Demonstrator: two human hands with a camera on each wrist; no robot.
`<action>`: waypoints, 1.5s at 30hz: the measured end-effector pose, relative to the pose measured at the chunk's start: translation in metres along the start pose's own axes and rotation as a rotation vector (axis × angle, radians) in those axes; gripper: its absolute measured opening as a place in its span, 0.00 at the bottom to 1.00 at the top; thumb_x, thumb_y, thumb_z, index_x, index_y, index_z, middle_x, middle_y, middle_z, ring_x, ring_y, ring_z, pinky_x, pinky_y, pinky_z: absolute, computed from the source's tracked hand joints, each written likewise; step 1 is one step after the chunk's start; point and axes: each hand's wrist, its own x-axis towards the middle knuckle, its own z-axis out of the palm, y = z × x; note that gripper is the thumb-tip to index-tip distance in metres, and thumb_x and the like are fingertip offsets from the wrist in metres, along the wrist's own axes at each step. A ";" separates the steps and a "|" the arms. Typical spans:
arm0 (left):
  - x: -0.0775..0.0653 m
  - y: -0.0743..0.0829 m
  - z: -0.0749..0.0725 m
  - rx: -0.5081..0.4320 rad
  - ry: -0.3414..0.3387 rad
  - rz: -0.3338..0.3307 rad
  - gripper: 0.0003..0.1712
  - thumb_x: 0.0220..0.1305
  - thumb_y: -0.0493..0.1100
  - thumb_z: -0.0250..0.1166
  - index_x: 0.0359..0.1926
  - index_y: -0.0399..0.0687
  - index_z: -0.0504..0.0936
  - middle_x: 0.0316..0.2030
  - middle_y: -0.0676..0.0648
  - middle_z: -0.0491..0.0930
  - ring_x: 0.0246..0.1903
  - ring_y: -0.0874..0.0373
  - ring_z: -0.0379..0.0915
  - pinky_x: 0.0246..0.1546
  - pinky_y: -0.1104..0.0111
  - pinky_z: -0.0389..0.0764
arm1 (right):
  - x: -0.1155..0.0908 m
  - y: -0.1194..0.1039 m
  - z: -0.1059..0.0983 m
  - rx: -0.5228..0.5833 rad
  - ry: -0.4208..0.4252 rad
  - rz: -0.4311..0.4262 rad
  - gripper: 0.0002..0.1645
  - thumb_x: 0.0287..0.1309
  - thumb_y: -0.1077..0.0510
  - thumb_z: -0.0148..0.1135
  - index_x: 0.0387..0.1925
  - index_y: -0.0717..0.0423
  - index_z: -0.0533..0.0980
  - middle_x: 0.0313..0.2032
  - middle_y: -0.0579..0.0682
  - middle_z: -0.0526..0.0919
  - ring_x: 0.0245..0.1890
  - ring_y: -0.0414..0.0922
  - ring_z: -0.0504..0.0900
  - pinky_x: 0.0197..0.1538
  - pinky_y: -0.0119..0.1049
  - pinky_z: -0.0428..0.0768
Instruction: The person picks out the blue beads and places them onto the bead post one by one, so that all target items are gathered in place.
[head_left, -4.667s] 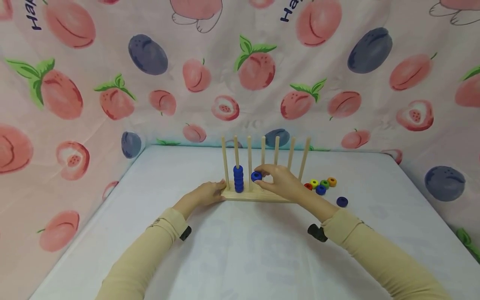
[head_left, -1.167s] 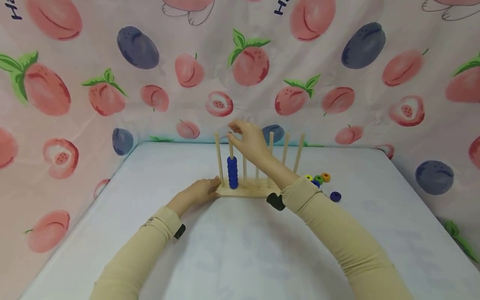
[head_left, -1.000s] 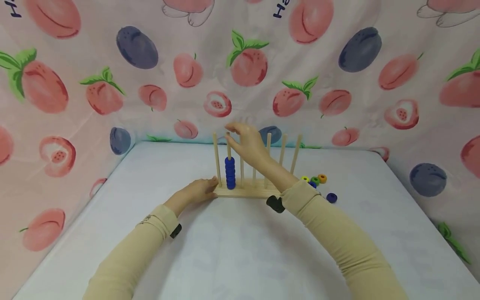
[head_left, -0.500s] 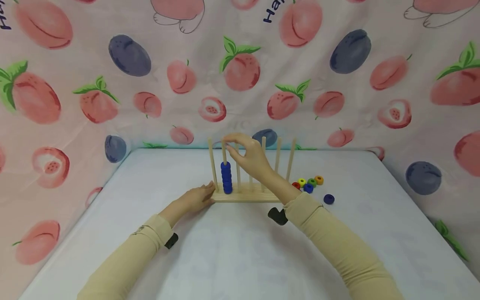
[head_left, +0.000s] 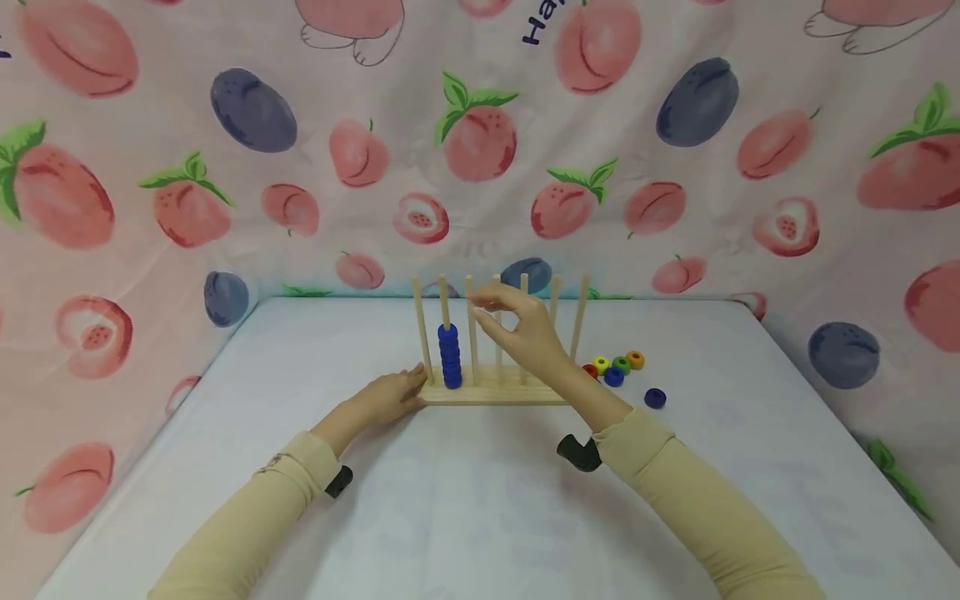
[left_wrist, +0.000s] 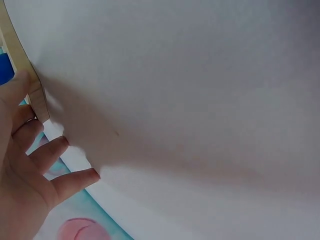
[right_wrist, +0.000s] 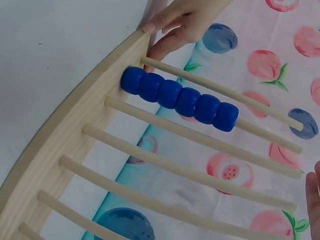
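A wooden rack [head_left: 495,393] with several upright pegs stands on the white-covered table. On its second peg from the left sits a stack of blue beads [right_wrist: 170,94], with the upper part of that peg bare. My left hand [head_left: 386,398] grips the left end of the base, the thumb on its front side and other fingers behind or spread past the end. Nothing is held in my right hand [head_left: 528,329], whose thumb and index finger stand apart near the upper part of the third peg. Only a sliver of its fingers [right_wrist: 314,195] shows in the right wrist view.
Right of the rack lie loose beads: a red bead [head_left: 590,372], a yellow bead [head_left: 602,364], a green bead [head_left: 621,365], an orange bead [head_left: 636,360] and a blue bead [head_left: 614,377]. A dark blue bead [head_left: 655,398] lies apart, nearer me. A fruit-print cloth [head_left: 480,192] hangs behind.
The blue bead my right hand earlier pinched has left it, and the blue stack is taller. That hand has moved from the second peg's top rightward and down. My left hand stays on the base.
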 end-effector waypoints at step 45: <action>0.000 0.000 -0.009 -0.020 -0.021 -0.036 0.33 0.66 0.45 0.59 0.67 0.35 0.62 0.67 0.35 0.59 0.62 0.37 0.64 0.64 0.50 0.67 | -0.089 0.057 -0.090 -0.195 -0.045 0.132 0.16 0.48 0.73 0.66 0.42 0.64 0.80 0.38 0.59 0.85 0.37 0.26 0.78 0.43 0.12 0.74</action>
